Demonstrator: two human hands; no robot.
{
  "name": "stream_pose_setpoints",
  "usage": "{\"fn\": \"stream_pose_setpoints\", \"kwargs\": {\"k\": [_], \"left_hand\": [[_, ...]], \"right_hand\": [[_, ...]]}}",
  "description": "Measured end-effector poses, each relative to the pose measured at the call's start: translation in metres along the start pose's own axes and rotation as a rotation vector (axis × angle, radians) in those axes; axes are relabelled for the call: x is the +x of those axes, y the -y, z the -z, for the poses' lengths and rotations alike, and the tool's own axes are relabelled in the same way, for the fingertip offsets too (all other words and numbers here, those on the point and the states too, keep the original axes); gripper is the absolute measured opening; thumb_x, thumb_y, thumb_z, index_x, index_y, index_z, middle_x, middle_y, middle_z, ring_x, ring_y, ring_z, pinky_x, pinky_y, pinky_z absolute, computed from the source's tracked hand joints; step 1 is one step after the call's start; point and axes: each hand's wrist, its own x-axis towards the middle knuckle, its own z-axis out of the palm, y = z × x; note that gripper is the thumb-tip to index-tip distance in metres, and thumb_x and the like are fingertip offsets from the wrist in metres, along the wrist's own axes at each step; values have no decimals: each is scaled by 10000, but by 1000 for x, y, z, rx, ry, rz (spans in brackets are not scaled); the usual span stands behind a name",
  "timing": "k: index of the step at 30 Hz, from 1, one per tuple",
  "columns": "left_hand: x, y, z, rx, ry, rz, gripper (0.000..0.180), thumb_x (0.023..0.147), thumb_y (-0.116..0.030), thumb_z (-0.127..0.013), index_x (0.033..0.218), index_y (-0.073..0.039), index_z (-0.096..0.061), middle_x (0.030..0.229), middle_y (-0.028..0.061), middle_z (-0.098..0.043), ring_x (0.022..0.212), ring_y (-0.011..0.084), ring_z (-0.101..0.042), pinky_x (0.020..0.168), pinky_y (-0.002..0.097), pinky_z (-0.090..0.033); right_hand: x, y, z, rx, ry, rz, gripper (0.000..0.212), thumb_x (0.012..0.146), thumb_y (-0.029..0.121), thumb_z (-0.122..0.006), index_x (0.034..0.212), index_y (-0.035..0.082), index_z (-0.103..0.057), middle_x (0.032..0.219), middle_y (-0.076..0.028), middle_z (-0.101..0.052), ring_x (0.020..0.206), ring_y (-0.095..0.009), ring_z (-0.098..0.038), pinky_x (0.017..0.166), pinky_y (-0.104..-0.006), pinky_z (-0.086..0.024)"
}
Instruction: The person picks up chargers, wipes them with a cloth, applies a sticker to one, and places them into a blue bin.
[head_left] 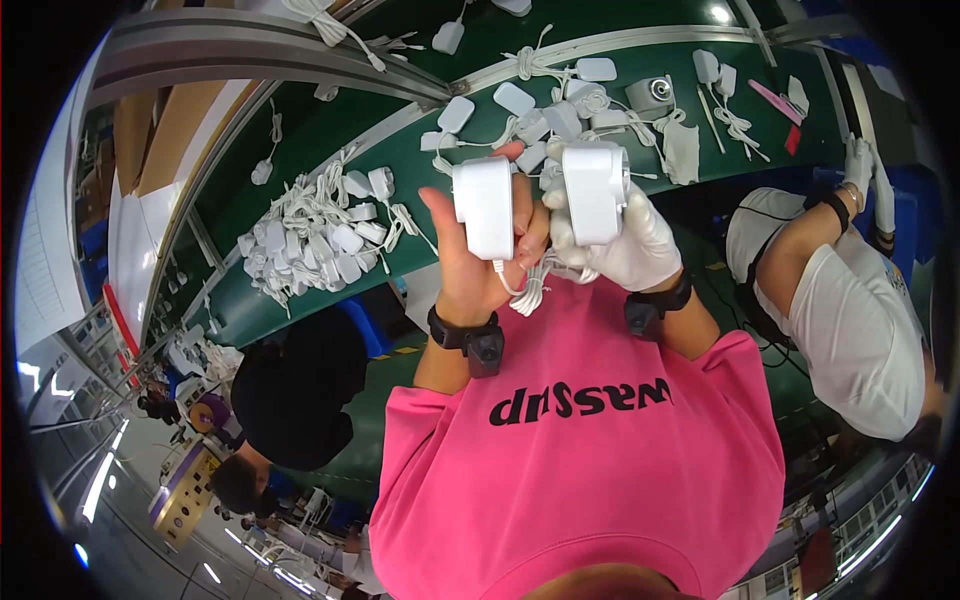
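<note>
Left hand (pixel 470 255) – gripped white adapter (pixel 485 208) | right hand (pixel 625 240), gloved – gripped second adapter (pixel 594 192) | adapter pile (pixel 315 240) on green belt (pixel 400 150)

Two white, rounded-rectangular power adapters are held upright side by side above the green worktop (pixel 330 140), the left adapter (pixel 485 207) plain-faced with a white cord (pixel 528 290) trailing from its lower end, the right adapter (pixel 594 191) just beside it, turned slightly sideways.
</note>
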Motion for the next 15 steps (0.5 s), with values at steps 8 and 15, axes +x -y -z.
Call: {"fn": "stream_pose_setpoints", "kwargs": {"k": [8, 15], "left_hand": [[-2, -4, 4, 9, -2, 41, 795, 886, -646, -302, 1332, 11, -307, 763, 63, -395, 506, 123, -361, 356, 216, -291], [-1, -1, 8, 76, -51, 26, 665, 922, -601, -235, 1350, -99, -324, 798, 64, -467, 549, 157, -455, 379, 229, -346]], "right_hand": [[-5, 8, -6, 207, -120, -83, 732, 903, 454, -493, 1434, 77, -158, 1199, -165, -514, 673, -158, -464, 501, -264, -371], [1, 10, -26, -477, -392, -2, 563, 937, 409, -450, 1401, 152, -261, 1058, -92, -541, 498, -84, -370, 397, -195, -269]]}}
